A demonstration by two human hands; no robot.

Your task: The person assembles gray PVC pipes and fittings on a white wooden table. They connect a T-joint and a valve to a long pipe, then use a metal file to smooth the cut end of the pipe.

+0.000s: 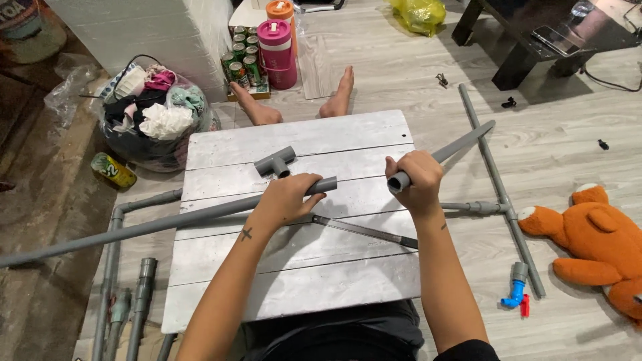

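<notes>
Centrally, a whitewashed plank board (301, 267) lies across the person's lap on a pale wood floor (401, 60). On it the left hand (286, 199) is closed around a long grey pipe (134, 228) that runs off the board's left edge toward the frame's left side. The right hand (416, 180) grips a shorter grey pipe (461, 144) slanting to the upper right. A hacksaw blade (364, 230) lies between the forearms, a grey tee fitting (275, 162) above. Open boards remain lower centre; an orange plush toy (595, 241) sits at right
</notes>
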